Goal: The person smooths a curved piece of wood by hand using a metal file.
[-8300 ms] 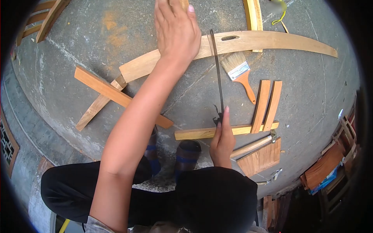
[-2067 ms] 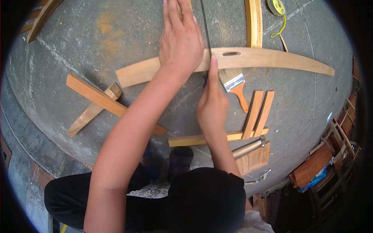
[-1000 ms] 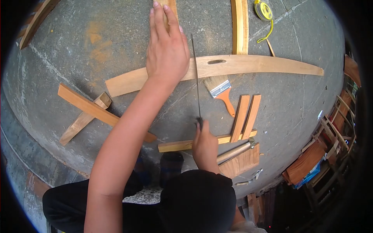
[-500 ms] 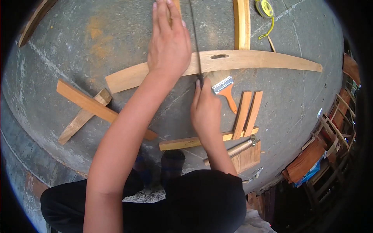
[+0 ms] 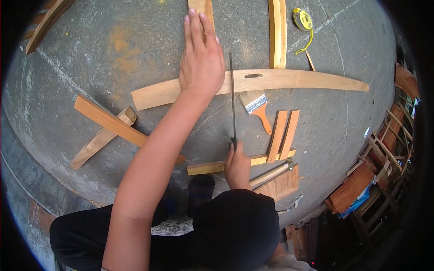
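Observation:
My left hand (image 5: 201,61) lies flat, fingers stretched forward, over the curved board (image 5: 298,78) with a dark oval slot. Its fingertips rest on a narrow wooden piece (image 5: 200,5) at the top edge. In my closed right hand (image 5: 238,167) is the dark handle of what looks like a hand saw (image 5: 233,104), seen edge-on as a thin line. The blade passes across the curved board just right of my left hand; no cut can be made out. A paintbrush (image 5: 258,113) with an orange handle lies right of the blade.
A yellow tape measure (image 5: 303,19) and an upright-running strip (image 5: 277,36) lie beyond the board. Two short slats (image 5: 284,135) rest on a longer strip (image 5: 205,168), near a hammer (image 5: 271,175). Crossed sticks (image 5: 106,131) lie left; scrap wood (image 5: 355,187) is piled right.
My right hand has drawn the saw back toward my body, so its far end now shows just beyond the board. My left hand stays on the wood; the view has shifted slightly.

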{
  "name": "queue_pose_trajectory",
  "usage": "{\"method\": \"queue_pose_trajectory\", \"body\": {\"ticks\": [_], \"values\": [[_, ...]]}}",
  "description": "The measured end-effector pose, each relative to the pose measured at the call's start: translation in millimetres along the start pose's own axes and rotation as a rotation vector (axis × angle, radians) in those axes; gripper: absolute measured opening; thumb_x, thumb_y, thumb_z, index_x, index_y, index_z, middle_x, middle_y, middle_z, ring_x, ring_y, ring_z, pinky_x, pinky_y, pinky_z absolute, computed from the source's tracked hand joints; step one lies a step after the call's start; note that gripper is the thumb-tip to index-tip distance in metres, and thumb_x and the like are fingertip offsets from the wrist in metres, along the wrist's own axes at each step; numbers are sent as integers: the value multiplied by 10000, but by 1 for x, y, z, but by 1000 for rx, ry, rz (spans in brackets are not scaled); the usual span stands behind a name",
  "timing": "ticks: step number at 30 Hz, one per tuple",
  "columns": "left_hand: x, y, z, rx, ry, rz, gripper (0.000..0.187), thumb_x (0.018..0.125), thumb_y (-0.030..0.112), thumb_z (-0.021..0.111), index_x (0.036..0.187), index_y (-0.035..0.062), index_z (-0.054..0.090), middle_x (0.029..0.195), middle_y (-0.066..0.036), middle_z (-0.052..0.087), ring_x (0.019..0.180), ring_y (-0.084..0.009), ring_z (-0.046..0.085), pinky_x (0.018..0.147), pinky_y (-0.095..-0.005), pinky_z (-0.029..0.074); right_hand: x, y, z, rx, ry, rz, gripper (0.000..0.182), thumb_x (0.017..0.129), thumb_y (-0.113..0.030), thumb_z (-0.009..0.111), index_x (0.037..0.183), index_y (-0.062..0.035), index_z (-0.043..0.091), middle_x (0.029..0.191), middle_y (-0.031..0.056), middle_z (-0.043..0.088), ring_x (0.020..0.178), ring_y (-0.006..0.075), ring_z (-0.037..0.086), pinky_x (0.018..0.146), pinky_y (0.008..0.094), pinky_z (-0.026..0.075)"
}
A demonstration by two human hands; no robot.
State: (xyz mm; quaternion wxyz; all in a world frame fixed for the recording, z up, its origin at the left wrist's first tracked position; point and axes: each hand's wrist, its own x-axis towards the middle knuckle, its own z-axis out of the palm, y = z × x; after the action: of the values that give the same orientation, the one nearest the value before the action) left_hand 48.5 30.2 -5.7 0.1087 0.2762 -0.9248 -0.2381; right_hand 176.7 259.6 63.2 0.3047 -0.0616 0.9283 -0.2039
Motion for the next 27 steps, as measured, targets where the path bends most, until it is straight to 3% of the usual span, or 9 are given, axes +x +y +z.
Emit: {"method": "queue_pose_trajectory", "body": {"ticks": [4,8,11,14,18,21,25,26,27], "values": [[2,3,-1,0,-10,-14,604,1131,212,409,1641,-71,253,1716,-286,210,1585,-445,279,1195,-511,469,63,-46,-12,-11,21,-64,176,1115,-153,516,1203,-4,547,748,331,643,722,542,655,588,589,477],[1,1,0,2,-2,-8,603,1127,206,409,1640,-73,256,1713,-289,221,1586,-445,278,1196,-512,468,32,-17,-1,-16,-26,23,208,1120,-157,506,1245,1,560,741,324,644,725,536,658,582,579,476],[3,-2,-2,16,6,2,605,1127,204,403,1642,-74,249,1716,-292,215,1589,-445,271,1208,-511,454,8,-17,-9,64,44,-73,227,1119,-163,505,1268,-2,565,744,326,644,736,539,659,600,597,474],[-1,1,-1,-17,-8,-1,604,1128,203,395,1643,-76,248,1721,-292,204,1594,-445,259,1218,-505,440,76,-60,-25,-19,-21,-64,277,1119,-172,502,1339,-13,557,777,334,663,772,539,675,635,614,489],[3,4,-6,11,-40,-11,611,1127,192,396,1648,-74,225,1724,-296,186,1596,-451,248,1219,-498,439,-2,-12,-8,5,-80,124,268,1122,-204,503,1311,-22,556,806,345,672,794,564,658,650,634,491],[3,5,-9,-20,-91,-39,625,1126,183,398,1654,-77,189,1728,-300,160,1597,-458,238,1236,-495,418,8,-23,-11,-9,-65,83,226,1117,-235,526,1232,-42,553,744,329,657,716,549,657,623,629,508],[-2,4,-9,-30,-87,-36,641,1126,184,402,1660,-75,160,1731,-302,138,1600,-462,227,1250,-499,397,62,-45,-14,31,0,-40,227,1117,-262,528,1236,-71,554,748,336,657,734,555,660,627,643,499],[-2,5,-9,-35,-79,-32,644,1127,188,404,1662,-72,157,1732,-302,132,1599,-464,229,1251,-502,395,28,-14,0,-23,32,59,236,1111,-298,544,1244,-104,560,757,330,664,724,555,657,614,647,496],[3,4,-8,-39,-64,-29,647,1127,191,406,1663,-68,154,1733,-302,127,1598,-466,231,1251,-505,393,16,17,22,3,138,-64,241,1108,-307,548,1253,-115,561,761,329,665,724,557,654,613,650,494]]}}
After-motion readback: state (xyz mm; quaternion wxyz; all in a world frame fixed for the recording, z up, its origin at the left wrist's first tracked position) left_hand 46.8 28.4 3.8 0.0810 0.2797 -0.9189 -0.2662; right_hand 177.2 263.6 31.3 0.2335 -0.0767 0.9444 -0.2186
